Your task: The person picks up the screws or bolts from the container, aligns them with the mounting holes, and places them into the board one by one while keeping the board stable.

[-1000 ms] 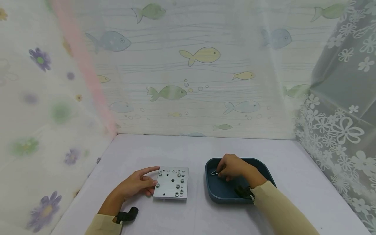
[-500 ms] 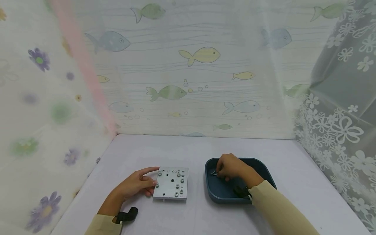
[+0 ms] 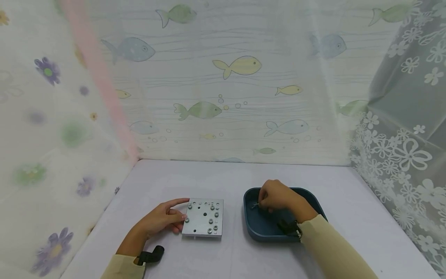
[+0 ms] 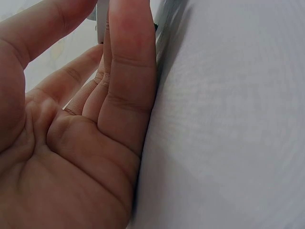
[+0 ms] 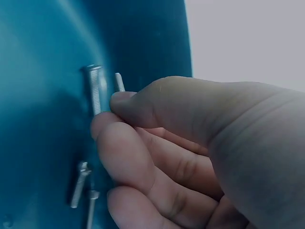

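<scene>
A square metal plate (image 3: 200, 225) with several socket-head screws in it lies on the table, left of centre. My left hand (image 3: 158, 220) grips its left edge, thumb at the near part and index finger at the far corner; in the left wrist view the hand (image 4: 95, 114) covers most of the plate. Inside the blue tray (image 3: 265, 230), my right hand (image 3: 278, 197) has thumb and index finger together. The right wrist view shows that hand (image 5: 167, 133) pinching a small screw (image 5: 119, 82), its head hidden. Beside the fingertips lies a longer screw (image 5: 95, 90); other screws (image 5: 80, 185) lie lower.
The white table (image 3: 181, 176) reaches back to a fish-print curtain (image 3: 240, 97). A flowered cloth (image 3: 48, 155) hangs at the left and lace (image 3: 411, 155) at the right. A black wrist camera (image 3: 151, 255) stands out beside my left wrist, near the table surface.
My right hand has risen slightly within the tray, and the screws by its fingertips have shifted a little. The left hand and the plate have not moved.
</scene>
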Demonstrator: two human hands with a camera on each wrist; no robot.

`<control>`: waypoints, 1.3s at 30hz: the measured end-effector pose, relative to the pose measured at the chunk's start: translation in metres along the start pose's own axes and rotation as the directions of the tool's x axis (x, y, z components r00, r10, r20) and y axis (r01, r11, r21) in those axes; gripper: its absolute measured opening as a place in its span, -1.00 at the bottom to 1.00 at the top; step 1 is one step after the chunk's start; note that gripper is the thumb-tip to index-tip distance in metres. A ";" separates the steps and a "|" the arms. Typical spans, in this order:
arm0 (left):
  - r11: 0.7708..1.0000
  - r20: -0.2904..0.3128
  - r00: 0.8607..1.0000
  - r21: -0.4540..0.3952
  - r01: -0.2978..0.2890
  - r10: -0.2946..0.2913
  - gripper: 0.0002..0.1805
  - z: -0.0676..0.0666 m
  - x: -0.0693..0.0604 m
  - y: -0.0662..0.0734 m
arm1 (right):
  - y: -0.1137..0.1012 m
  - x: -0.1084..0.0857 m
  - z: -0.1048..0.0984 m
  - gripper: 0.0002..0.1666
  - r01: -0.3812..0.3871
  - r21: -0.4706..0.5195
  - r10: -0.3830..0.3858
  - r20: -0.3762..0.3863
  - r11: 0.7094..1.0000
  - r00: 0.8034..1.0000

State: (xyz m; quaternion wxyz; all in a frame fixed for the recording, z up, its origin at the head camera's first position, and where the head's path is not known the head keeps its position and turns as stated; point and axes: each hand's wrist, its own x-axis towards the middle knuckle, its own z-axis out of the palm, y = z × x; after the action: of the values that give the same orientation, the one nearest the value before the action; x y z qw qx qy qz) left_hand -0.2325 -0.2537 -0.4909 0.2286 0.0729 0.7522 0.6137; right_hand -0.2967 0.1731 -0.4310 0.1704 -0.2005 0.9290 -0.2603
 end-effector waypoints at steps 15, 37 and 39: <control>1.000 -0.004 1.000 0.004 0.001 -0.001 -0.16 0.000 0.000 0.000 | -0.012 -0.009 -0.013 -0.92 0.094 0.137 -0.080 -0.101 0.986 0.992; 1.000 -0.004 1.000 0.010 0.001 -0.001 -0.16 0.000 0.000 0.000 | -0.050 -0.015 -0.007 -0.95 0.206 0.235 -0.155 -0.216 0.950 0.964; 1.000 -0.003 1.000 0.016 0.000 0.000 -0.16 0.000 0.000 0.000 | -0.056 -0.015 -0.003 -0.95 0.217 0.239 -0.167 -0.215 0.946 0.962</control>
State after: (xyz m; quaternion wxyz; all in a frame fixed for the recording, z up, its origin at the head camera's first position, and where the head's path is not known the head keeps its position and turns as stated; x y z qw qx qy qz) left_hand -0.2323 -0.2537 -0.4906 0.2270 0.0738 0.7573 0.6079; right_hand -0.2695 0.1376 -0.3946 0.0788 -0.2403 0.8746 -0.4136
